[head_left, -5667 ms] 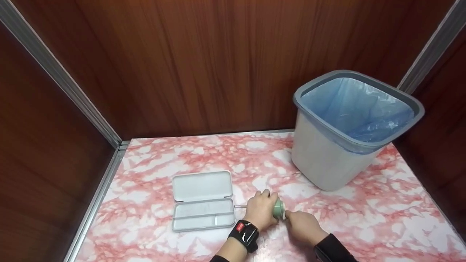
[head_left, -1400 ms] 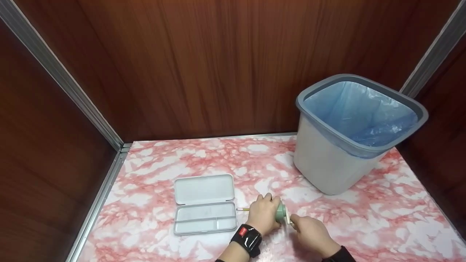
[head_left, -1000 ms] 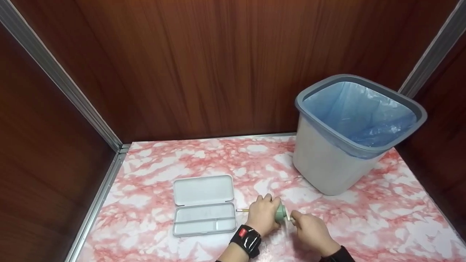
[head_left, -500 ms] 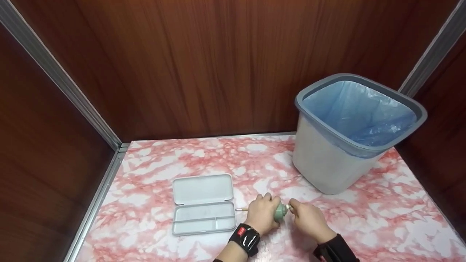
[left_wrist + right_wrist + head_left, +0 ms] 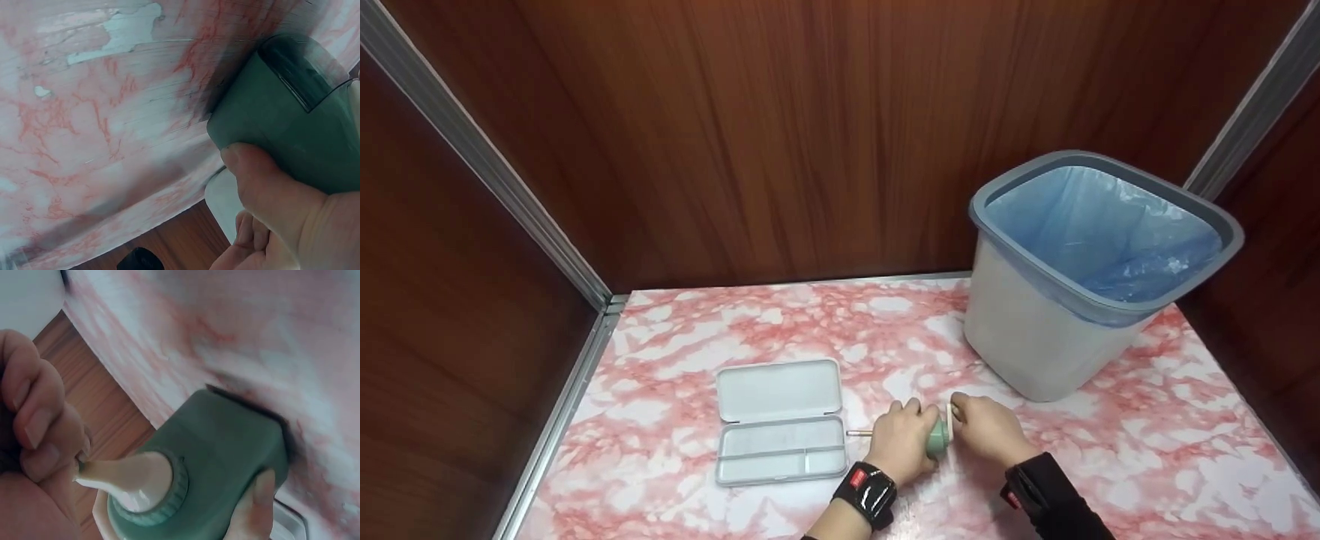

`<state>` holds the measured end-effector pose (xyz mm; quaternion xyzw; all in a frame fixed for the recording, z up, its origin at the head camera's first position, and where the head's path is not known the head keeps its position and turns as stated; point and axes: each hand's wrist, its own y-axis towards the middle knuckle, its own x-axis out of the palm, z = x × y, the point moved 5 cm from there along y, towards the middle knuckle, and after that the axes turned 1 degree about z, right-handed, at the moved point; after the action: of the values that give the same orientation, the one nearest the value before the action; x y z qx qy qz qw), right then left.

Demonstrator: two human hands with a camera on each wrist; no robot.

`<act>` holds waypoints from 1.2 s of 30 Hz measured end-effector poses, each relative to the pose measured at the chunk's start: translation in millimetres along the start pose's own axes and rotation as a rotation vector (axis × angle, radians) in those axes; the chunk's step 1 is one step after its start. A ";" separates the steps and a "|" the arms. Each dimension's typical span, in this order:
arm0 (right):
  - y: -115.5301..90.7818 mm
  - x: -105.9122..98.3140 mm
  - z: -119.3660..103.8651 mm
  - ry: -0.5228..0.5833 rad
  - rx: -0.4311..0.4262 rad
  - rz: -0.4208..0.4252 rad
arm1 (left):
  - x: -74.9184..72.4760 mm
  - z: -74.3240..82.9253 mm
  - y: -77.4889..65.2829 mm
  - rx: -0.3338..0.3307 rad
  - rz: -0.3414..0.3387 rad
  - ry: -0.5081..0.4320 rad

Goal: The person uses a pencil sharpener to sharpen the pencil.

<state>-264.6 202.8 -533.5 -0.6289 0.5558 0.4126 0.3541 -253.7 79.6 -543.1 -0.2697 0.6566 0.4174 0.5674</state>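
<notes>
A green pencil sharpener (image 5: 219,439) with a cream hand crank (image 5: 132,478) stands on the table in front of me. My left hand (image 5: 901,442) grips its body from the left, the thumb along its side in the left wrist view. Out of its left side, past the hand, sticks a pencil (image 5: 859,433), most of it hidden. My right hand (image 5: 988,427) pinches the crank's end with curled fingers, at the far side of the sharpener in the head view. A dark clear shavings window (image 5: 298,73) shows on the sharpener's side.
Left of the hands lies an open grey pencil case (image 5: 780,391), its lid folded back, with divided compartments. At the back right stands a bin (image 5: 1035,330) with a blue liner (image 5: 1095,232). Wood-look panels (image 5: 795,150) wall the red-and-white marbled table (image 5: 675,322).
My right hand has carried the crank round from the near side to the far side of the sharpener. The left hand keeps its grip in place, and the pencil still sticks out.
</notes>
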 end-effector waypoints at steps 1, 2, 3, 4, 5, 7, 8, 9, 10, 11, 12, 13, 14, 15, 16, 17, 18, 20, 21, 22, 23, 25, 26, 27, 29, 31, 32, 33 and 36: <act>1.2 1.4 1.0 -0.004 0.000 -0.003 | -0.2 0.1 0.1 0.000 0.003 0.000; 2.1 2.8 1.8 -0.008 -0.001 -0.005 | -0.2 0.2 0.1 0.000 0.006 0.000; 3.2 4.6 2.8 -0.012 0.000 -0.009 | 0.0 0.2 0.2 0.001 0.010 -0.001; 4.1 6.5 3.8 -0.019 0.000 -0.014 | 0.2 0.4 0.2 0.001 0.013 -0.001; 5.0 8.3 4.7 -0.025 0.001 -0.020 | 0.4 0.4 0.4 0.002 0.017 -0.002; 6.3 11.6 6.4 -0.035 0.002 -0.029 | 1.0 0.5 0.7 0.005 0.021 -0.006; 6.8 13.0 7.1 -0.040 0.003 -0.032 | 1.4 0.4 0.7 0.007 0.022 -0.006; 7.2 14.0 7.6 -0.039 0.005 -0.035 | 1.6 0.3 0.8 0.008 0.022 -0.007; 7.4 14.9 8.0 -0.039 0.005 -0.035 | 1.8 0.1 0.8 0.009 0.021 -0.005; 7.7 15.7 8.2 -0.037 0.005 -0.033 | 1.8 -0.1 0.8 0.009 0.021 -0.004; 7.6 16.7 8.4 -0.040 0.005 -0.033 | 1.8 -0.2 0.7 0.009 0.022 -0.005; 7.4 18.0 8.8 -0.044 0.004 -0.034 | 1.6 -0.3 0.6 0.008 0.023 -0.005; 7.1 19.7 9.3 -0.048 0.007 -0.039 | 1.4 -0.3 0.5 0.009 0.024 -0.004; 6.4 21.4 9.9 -0.050 0.011 -0.044 | 1.3 -0.3 0.5 0.008 0.025 -0.004; 5.6 23.5 10.5 -0.059 0.014 -0.050 | 1.2 -0.3 0.4 0.007 0.025 -0.006; 4.6 25.6 11.1 -0.065 0.014 -0.056 | 1.1 -0.2 0.4 0.005 0.026 -0.009; 3.4 27.9 11.8 -0.069 0.015 -0.063 | 0.9 -0.1 0.5 0.004 0.027 -0.011; 1.0 31.4 12.6 -0.069 0.016 -0.069 | 1.0 0.1 0.5 0.002 0.025 -0.016; -0.2 32.7 12.6 -0.071 0.013 -0.068 | 0.9 0.2 0.7 0.000 0.025 -0.018; -1.2 34.1 12.4 -0.075 0.009 -0.068 | 0.8 0.2 0.8 -0.001 0.024 -0.019; -2.4 35.3 12.3 -0.076 0.006 -0.070 | 0.8 0.2 0.9 -0.001 0.024 -0.019; -4.3 37.3 11.9 -0.081 0.005 -0.074 | 0.9 0.3 1.1 -0.001 0.022 -0.018; -5.2 38.2 11.5 -0.083 0.003 -0.076 | 0.8 0.3 1.1 -0.002 0.021 -0.018; -6.2 38.8 11.4 -0.086 0.002 -0.078 | 0.9 0.4 1.2 -0.001 0.018 -0.017; -8.9 39.8 11.2 -0.083 -0.002 -0.077 | 1.1 0.7 1.3 0.000 0.013 -0.018; -12.1 40.4 11.1 -0.085 -0.013 -0.066 | 1.2 1.0 1.4 0.000 0.005 -0.019; -14.0 41.0 11.2 -0.088 -0.018 -0.064 | 1.3 1.1 1.6 -0.002 0.001 -0.020; -16.0 41.6 11.4 -0.090 -0.019 -0.062 | 1.5 1.1 1.6 -0.003 -0.004 -0.022; -22.2 43.2 11.0 -0.091 -0.028 -0.062 | 1.5 0.8 1.8 -0.011 -0.015 -0.021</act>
<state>-242.1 198.0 -577.7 -0.6314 0.5135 0.4373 0.3826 -255.1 81.3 -544.1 -0.2731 0.6463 0.4195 0.5760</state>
